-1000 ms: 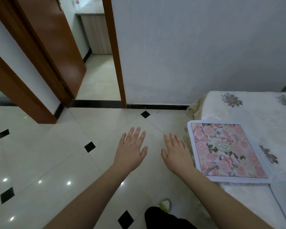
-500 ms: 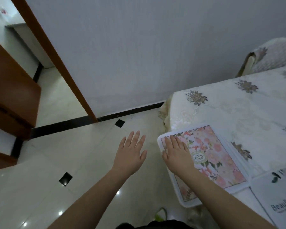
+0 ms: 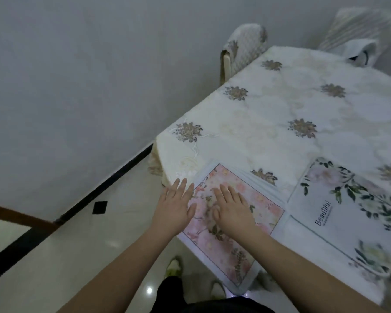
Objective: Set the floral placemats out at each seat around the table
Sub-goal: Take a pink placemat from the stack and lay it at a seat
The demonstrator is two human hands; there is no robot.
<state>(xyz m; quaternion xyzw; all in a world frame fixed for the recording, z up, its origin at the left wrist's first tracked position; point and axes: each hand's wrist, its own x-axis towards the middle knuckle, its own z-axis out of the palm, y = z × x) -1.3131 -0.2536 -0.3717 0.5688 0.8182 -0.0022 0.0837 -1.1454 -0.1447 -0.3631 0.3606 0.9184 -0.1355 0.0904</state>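
Observation:
A stack of pink floral placemats (image 3: 264,206) lies at the near left corner of the table (image 3: 280,136), its near end hanging past the table edge. My right hand (image 3: 231,205) is spread flat over the top mat, fingers apart. My left hand (image 3: 175,205) is open too, over the mat's left edge and the table corner. To the right lies a white placemat (image 3: 348,213) with green leaves and the word "Beautiful". Whether my palms touch the mat cannot be told.
The table wears a cream cloth with brown flower motifs. Two covered chairs (image 3: 244,48) (image 3: 359,30) stand at the far side, against a grey wall (image 3: 88,75). Tiled floor (image 3: 66,256) with black insets lies to the left; my feet show below.
The view has swung right from the doorway to the table. Both hands, over the floor a second ago, now hover over the pink placemat, the right one arriving first.

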